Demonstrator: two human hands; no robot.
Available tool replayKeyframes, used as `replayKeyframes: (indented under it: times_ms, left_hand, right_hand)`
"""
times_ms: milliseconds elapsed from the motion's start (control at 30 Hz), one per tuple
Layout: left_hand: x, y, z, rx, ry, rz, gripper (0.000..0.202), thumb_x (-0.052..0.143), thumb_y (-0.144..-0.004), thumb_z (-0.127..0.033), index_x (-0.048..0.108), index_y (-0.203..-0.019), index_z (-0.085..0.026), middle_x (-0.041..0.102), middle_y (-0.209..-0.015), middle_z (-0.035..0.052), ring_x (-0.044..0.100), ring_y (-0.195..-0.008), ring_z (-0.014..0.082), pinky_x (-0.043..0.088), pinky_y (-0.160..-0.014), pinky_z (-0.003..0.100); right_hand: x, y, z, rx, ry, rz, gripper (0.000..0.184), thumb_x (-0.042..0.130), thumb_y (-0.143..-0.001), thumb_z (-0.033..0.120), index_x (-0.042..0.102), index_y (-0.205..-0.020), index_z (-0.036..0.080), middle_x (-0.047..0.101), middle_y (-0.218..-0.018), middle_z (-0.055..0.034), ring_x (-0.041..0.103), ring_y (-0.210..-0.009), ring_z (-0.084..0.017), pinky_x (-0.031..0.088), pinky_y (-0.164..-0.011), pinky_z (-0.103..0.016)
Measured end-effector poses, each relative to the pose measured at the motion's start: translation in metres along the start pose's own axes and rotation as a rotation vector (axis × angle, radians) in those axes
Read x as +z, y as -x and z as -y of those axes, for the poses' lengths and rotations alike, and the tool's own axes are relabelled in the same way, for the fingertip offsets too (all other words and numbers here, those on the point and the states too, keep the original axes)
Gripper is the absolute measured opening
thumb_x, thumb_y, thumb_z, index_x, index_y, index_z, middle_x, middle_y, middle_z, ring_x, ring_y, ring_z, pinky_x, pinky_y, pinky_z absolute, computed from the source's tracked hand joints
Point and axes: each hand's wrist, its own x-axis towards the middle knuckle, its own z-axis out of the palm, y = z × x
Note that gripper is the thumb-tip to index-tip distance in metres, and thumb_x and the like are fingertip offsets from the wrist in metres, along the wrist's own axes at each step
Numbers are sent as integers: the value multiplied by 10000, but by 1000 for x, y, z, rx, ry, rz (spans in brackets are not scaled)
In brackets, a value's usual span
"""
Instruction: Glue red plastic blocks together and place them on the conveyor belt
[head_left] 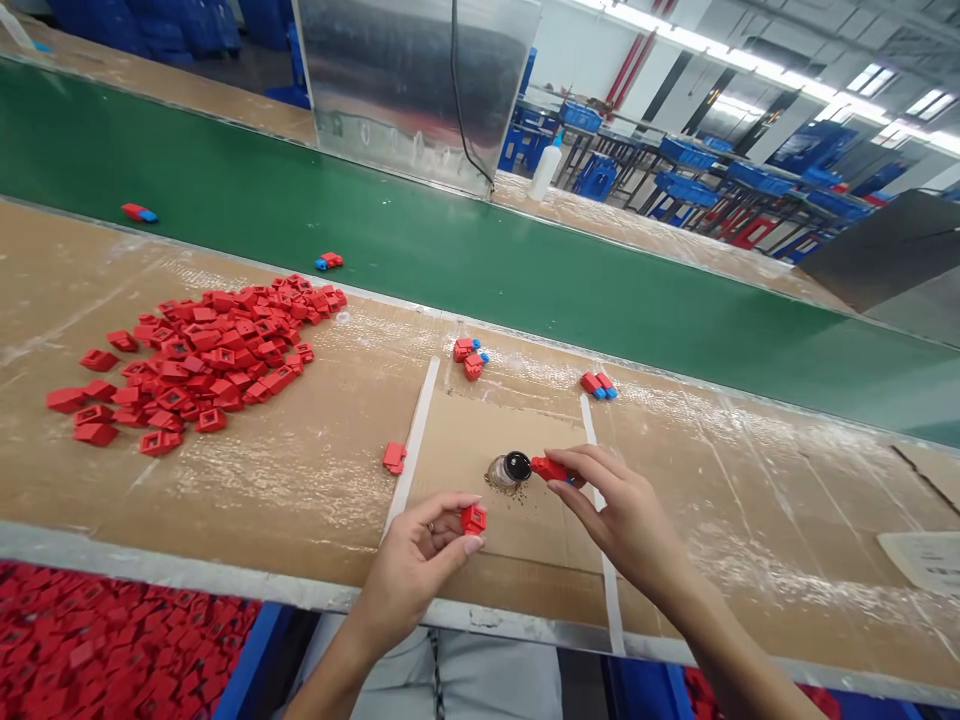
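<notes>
One red-and-blue piece [550, 468], in the right hand [621, 505], thumb and fingers pinched on it; it is just beside a small jar's black top [517, 466], contact with which we cannot confirm.

One red block [474, 519], opening showing, in the left hand [416, 550], near and left of the jar, gripped between thumb and fingers; we see no blue on it.

Beneath: a cardboard sheet [457, 430] on the table [337, 420], brown specks around the jar.

One loose red block [394, 457], left, beside the white tape.

Bearing blue, so judged done: a far pair [474, 366], a right-hand pair [598, 386], and two single pieces [139, 213] [330, 261] on the green belt [450, 255].

Judged left: the large red heap [217, 350], far left, where we find no blue. The near-left bin [112, 640] also holds many red blocks; their state we cannot tell. By our count, most remains.
</notes>
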Motion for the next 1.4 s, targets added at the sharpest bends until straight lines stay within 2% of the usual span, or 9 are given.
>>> replayKeyframes:
  times_ms: [333, 600, 1100, 1400]
  left_hand:
    - [-1, 4, 0, -16, -11, 21, 352, 715, -818, -313, 657, -1143, -191, 700, -976, 61, 655, -892, 181, 536, -860, 311]
    - [0, 5, -1, -20, 5, 25, 335, 718, -818, -299, 665, -1138, -211, 685, -930, 27, 636, -859, 141, 517, -820, 246]
    - [-1, 6, 0, -18, 11, 50, 337, 709, -827, -306, 657, -1144, -205, 678, -933, 31, 634, -864, 152, 513, -837, 270]
    - [-1, 7, -3, -31, 23, 62, 326, 700, -845, -299, 646, -1150, -197, 663, -938, 24, 626, -882, 144, 498, -860, 279]
  right_hand:
    - [5, 1, 2, 3, 28, 34, 211, 472, -1008, 318, 602, -1148, 229, 647, -1065, -96, 649, -893, -221, 538, -740, -348]
    - [7, 3, 5, -12, 43, 40, 200, 481, -1005, 303, 599, -1150, 233, 644, -1050, -88, 653, -875, -214, 534, -724, -332]
    - [9, 3, 6, -50, 105, 54, 226, 465, -1014, 279, 609, -1180, 228, 642, -1060, -88, 657, -900, -205, 534, -718, -316]
    - [4, -6, 10, -117, 143, -5, 202, 501, -996, 248, 622, -1149, 193, 645, -1037, -85, 660, -892, -201, 538, -714, -302]
